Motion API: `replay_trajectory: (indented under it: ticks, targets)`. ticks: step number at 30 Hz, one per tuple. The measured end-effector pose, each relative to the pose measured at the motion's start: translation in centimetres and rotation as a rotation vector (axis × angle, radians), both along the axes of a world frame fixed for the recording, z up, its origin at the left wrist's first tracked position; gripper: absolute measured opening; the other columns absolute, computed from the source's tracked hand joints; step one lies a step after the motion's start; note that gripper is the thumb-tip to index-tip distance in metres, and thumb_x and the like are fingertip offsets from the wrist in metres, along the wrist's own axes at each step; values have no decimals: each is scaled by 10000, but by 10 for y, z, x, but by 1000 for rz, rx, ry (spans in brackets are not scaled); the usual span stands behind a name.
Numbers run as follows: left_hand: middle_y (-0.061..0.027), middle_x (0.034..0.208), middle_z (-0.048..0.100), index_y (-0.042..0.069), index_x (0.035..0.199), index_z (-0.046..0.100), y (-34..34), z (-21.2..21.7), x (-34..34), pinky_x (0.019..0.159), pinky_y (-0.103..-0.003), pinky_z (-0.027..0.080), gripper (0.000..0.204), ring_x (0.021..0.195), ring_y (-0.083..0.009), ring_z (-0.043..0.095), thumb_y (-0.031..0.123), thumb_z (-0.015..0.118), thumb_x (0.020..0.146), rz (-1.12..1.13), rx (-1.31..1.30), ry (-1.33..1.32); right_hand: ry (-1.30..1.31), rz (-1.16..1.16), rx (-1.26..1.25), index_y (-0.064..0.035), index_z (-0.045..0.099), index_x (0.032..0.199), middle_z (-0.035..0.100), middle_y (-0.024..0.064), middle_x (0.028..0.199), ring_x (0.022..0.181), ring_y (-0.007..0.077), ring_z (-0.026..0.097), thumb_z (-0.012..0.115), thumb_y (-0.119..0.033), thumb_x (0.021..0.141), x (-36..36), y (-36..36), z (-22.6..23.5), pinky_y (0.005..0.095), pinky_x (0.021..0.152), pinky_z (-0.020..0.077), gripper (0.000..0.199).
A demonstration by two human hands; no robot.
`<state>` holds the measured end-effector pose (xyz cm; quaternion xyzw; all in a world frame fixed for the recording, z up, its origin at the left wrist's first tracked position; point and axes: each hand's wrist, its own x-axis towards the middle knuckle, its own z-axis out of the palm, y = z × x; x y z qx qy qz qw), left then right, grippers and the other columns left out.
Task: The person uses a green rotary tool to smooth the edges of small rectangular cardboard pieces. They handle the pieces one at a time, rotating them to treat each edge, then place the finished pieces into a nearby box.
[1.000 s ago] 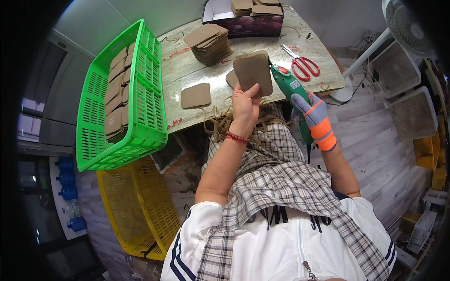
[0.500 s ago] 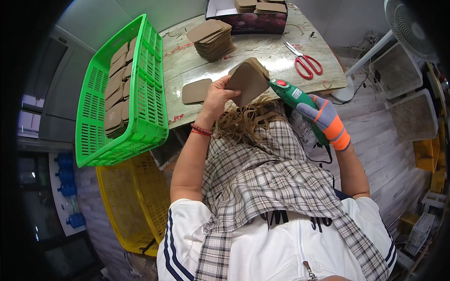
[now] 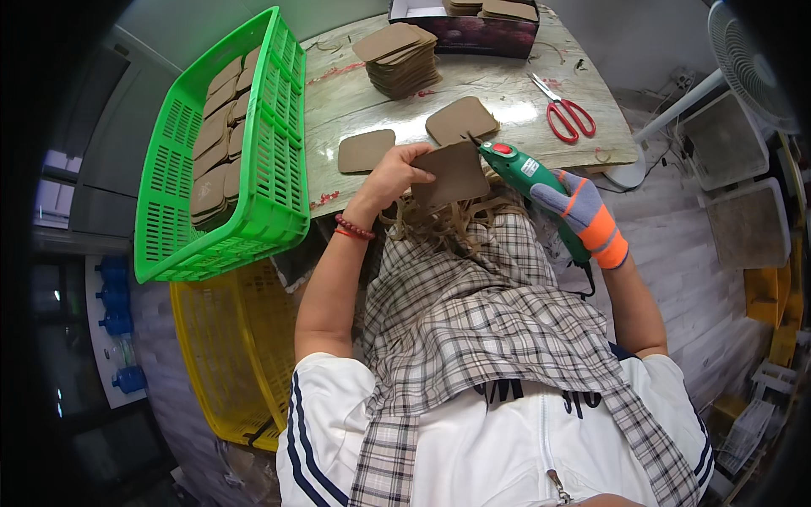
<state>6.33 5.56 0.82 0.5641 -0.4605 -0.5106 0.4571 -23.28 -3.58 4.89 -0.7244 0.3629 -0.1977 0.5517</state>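
The left hand (image 3: pixel 395 173) pinched a brown leather piece (image 3: pixel 456 173); the gloved right hand (image 3: pixel 583 215) gripped green electric scissors (image 3: pixel 528 182) at its edge. Beyond them, a stack (image 3: pixel 401 59) waited untrimmed, I judged.

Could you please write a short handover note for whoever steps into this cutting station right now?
Left hand: bare, holding a brown pad by its edge, over the table edge.
Right hand: gloved, gripping the green electric cutter, its tip at the pad's right edge.
Done: trimmed strips lie on the lap; pads fill the green basket.
Left: two loose pads and a stack on the table. Red scissors lie to the right.
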Motion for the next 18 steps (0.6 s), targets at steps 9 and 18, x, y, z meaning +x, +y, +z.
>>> replay_trajectory:
  ticks: [9, 18]
  targets:
    - [-36, 850, 661, 8, 917, 601, 2, 3, 21, 688, -213, 497, 215, 734, -81, 608, -30, 710, 735, 295, -166, 233, 49, 83, 68, 15, 617, 1033, 561, -17, 674, 563, 34, 491, 694, -318, 817, -2, 2, 4, 205, 492, 402, 404]
    - [-46, 877, 668, -17, 966, 625, -2, 3, 9, 703, -231, 508, 214, 759, -94, 619, -30, 677, 759, 181, -146, 227, 178, 119, 118, 9, 608, 1066, 590, -8, 790, 692, 38, 496, 677, -294, 833, 4, 9, 17, 208, 618, 431, 389]
